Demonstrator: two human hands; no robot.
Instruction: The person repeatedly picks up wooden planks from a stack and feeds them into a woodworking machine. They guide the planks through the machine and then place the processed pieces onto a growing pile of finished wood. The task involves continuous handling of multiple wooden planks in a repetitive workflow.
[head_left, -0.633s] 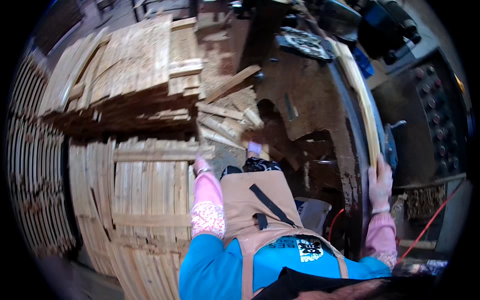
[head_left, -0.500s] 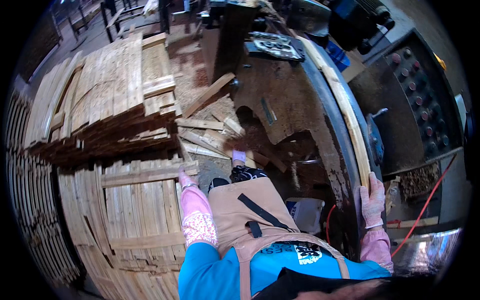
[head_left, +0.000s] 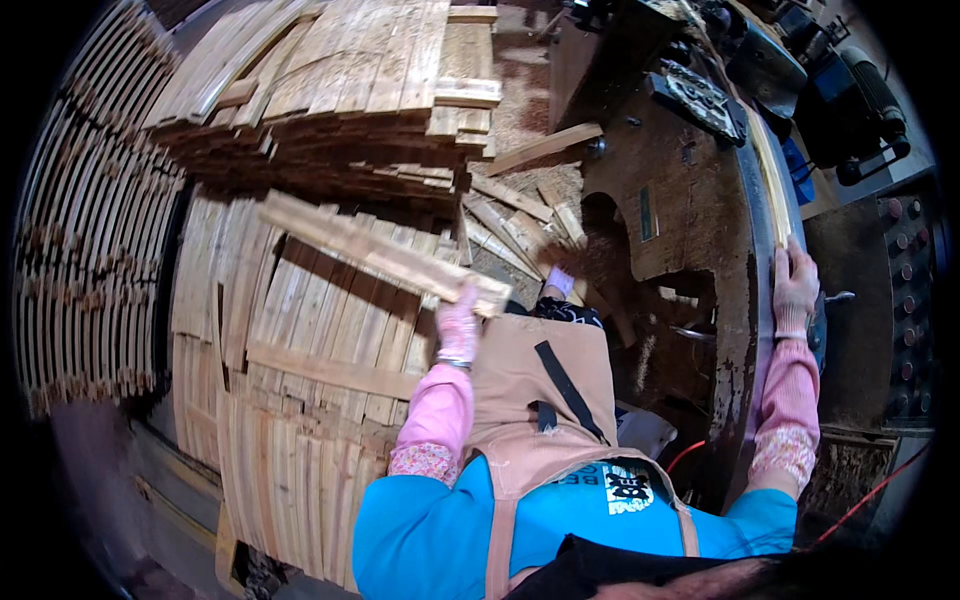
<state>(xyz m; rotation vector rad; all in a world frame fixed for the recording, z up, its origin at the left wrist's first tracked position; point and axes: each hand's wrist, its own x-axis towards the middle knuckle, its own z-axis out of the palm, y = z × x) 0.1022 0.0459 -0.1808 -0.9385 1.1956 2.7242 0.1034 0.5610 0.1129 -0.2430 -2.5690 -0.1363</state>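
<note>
Left hand [head_left: 459, 328] grips a board [head_left: 370, 245] mid-frame, hiding part of a wood pile [head_left: 290, 465]. Right hand [head_left: 795, 287], fingers spread slightly, touches a strip [head_left: 772, 185], upper right.

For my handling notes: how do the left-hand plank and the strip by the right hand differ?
The left hand holds the plank raised over stacked wood; the strip lies along the machine table, right hand at its near end. The plank slants sideways; the strip points forward. Both are long, pale wood.

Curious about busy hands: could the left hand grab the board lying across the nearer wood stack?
Probably not: the left hand holds another plank, though the crosswise board lies nearby, uncovered.
</note>
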